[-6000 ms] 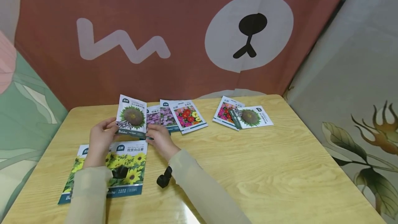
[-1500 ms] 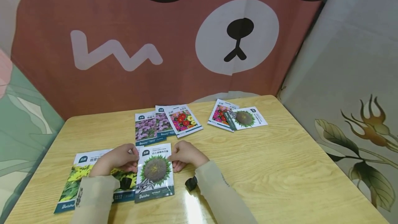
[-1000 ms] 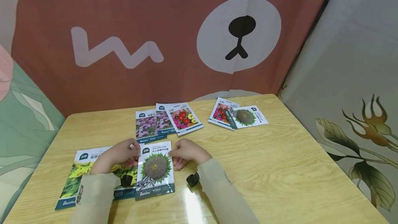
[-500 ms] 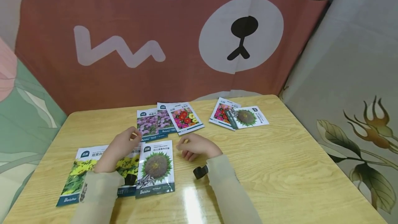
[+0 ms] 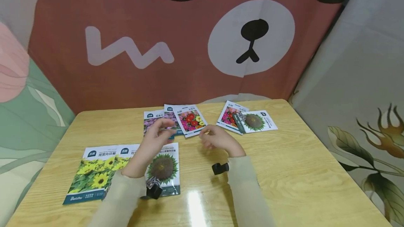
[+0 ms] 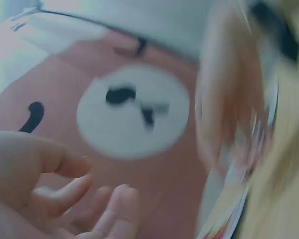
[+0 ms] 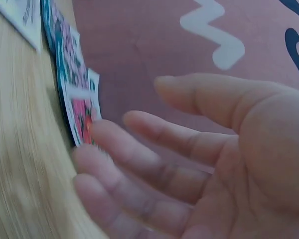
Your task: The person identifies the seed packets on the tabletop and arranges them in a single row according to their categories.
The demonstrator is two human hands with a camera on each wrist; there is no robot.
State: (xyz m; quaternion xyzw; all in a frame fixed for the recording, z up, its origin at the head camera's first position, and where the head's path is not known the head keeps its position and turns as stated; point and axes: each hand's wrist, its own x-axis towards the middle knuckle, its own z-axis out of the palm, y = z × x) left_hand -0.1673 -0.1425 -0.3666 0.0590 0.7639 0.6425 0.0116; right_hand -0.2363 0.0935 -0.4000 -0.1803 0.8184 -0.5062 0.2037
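Note:
My left hand hovers over the purple-flower seed packets, fingers loosely bent and nothing between them. Just in front of the red-and-yellow flower seed packet, my right hand hangs with relaxed fingers; the right wrist view shows its bare palm. Below the left hand lies a sunflower-head seed packet, partly covered by the left wrist. To its left are two yellow-flower seed packets, side by side and partly hidden by the left sleeve.
At the back right, another sunflower-head seed packet overlaps a pink-and-red flower seed packet. All lie on a wooden table. A reddish cloth backdrop stands right behind the table's far edge.
The sunflower-head packet was raised in both hands, then laid beside the yellow-flower packets. Both hands have let it go, lifted, and moved to the right and away towards the back packets.

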